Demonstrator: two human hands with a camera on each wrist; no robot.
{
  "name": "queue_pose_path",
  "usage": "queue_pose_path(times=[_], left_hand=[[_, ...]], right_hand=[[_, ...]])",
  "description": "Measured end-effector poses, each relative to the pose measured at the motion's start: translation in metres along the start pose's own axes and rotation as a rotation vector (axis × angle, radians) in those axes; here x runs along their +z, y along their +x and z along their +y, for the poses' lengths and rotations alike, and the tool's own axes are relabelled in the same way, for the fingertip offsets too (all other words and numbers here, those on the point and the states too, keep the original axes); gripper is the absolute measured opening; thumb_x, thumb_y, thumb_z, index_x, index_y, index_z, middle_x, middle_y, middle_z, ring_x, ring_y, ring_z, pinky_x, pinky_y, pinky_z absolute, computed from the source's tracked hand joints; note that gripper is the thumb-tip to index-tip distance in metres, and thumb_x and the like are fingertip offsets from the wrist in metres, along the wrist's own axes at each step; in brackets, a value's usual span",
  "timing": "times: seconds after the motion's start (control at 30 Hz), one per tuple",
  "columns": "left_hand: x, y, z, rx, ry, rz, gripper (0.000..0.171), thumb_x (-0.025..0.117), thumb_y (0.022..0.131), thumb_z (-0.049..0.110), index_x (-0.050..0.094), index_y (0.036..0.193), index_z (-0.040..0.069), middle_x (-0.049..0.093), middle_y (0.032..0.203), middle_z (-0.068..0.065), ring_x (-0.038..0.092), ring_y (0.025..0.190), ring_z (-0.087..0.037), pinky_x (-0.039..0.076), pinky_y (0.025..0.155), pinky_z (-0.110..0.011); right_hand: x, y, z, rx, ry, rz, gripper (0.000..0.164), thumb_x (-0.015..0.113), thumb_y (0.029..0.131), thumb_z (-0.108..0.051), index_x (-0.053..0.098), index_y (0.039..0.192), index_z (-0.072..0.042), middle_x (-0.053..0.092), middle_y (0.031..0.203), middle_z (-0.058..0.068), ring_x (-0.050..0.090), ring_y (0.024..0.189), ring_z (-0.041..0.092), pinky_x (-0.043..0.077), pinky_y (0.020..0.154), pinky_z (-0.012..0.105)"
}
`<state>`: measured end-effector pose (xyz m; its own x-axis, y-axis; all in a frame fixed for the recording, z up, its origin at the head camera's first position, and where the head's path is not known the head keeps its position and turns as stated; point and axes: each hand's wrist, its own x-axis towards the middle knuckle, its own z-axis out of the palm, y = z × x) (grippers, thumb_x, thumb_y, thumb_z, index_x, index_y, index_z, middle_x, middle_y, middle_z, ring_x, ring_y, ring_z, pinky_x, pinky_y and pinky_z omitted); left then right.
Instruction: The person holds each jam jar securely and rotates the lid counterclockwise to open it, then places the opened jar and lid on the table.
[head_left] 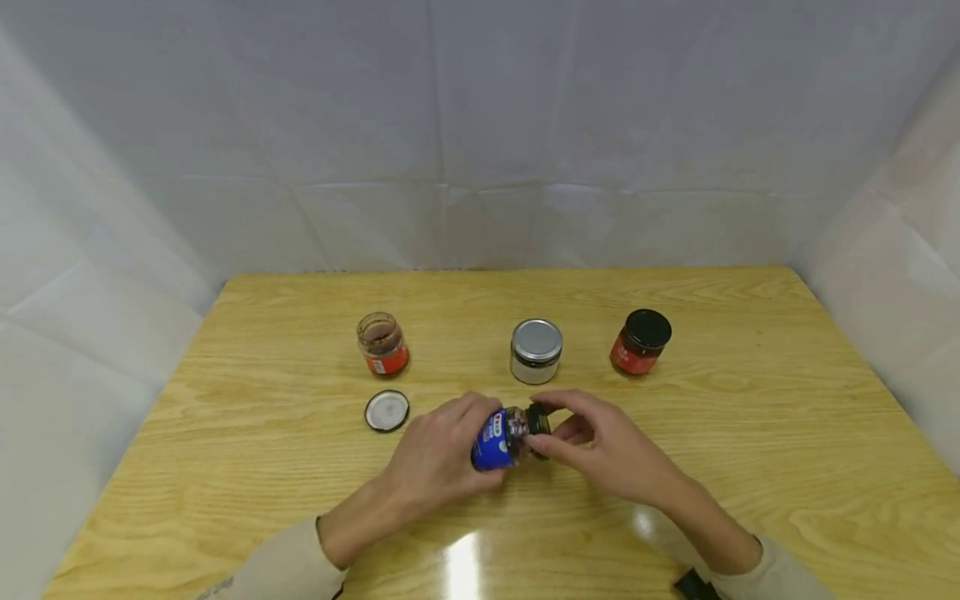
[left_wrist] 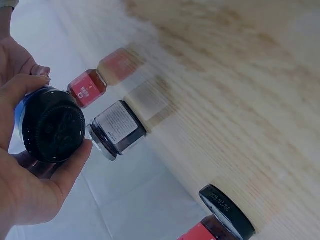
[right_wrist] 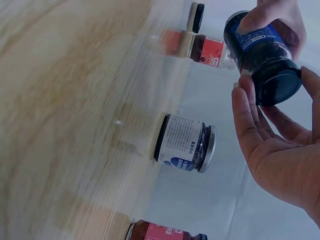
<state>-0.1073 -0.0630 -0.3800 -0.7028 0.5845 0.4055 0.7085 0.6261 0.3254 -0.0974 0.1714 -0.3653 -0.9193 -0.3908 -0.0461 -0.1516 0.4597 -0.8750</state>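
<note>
With the left hand [head_left: 438,450], grips the blue-labelled jar [head_left: 493,446] round its body; with the right hand [head_left: 618,442], pinches its black lid [head_left: 538,423]. Probably handles as stiff, slippery, breakable glass, fairly heavy; best taken round the body. Hangs tilted between both hands, well short of the far edge of the table [head_left: 750,367].

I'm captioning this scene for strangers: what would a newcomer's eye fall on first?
Probably the blue-labelled jar, held tilted near the middle of the picture, its body gripped by the left hand while the right hand pinches its black lid. Next, likely, the open red-labelled jar at the left of the table, with a loose lid lying just in front of it.
</note>
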Motion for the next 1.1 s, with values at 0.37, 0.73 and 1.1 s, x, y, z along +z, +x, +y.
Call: queue_pose_path(times=[0.37,0.73,1.1], left_hand=[[-0.0027,0.0011,0.0006,0.007,0.009,-0.009,0.059,0.083,0.065,0.028,0.06,0.115,0.006,0.064,0.108,-0.006,0.063,0.09,-0.018,0.054,0.072,-0.03],[-0.0038,0.0008,0.0015,0.006,-0.004,-0.022,0.059,0.082,0.065,0.029,0.06,0.115,0.006,0.064,0.107,-0.006,0.064,0.089,-0.018,0.054,0.072,-0.03],[-0.0017,-0.0009,-0.0004,-0.006,-0.009,-0.034,0.06,0.083,0.065,0.028,0.059,0.115,0.007,0.064,0.108,-0.005,0.063,0.091,-0.018,0.054,0.074,-0.03]], right_hand=[[-0.0007,-0.0002,0.0034,-0.119,0.003,0.001,0.052,0.073,0.085,-0.033,0.057,0.131,-0.015,0.058,0.119,0.0,0.062,0.09,0.012,0.051,0.083,0.029],[-0.0048,-0.0003,0.0068,-0.222,-0.005,-0.073,0.053,0.072,0.086,-0.029,0.053,0.133,-0.018,0.053,0.127,-0.003,0.056,0.111,0.016,0.047,0.092,0.036],[-0.0014,0.002,0.0018,-0.017,0.026,-0.053,0.052,0.067,0.089,-0.037,0.053,0.133,-0.016,0.056,0.126,0.003,0.062,0.097,0.013,0.051,0.084,0.03]])
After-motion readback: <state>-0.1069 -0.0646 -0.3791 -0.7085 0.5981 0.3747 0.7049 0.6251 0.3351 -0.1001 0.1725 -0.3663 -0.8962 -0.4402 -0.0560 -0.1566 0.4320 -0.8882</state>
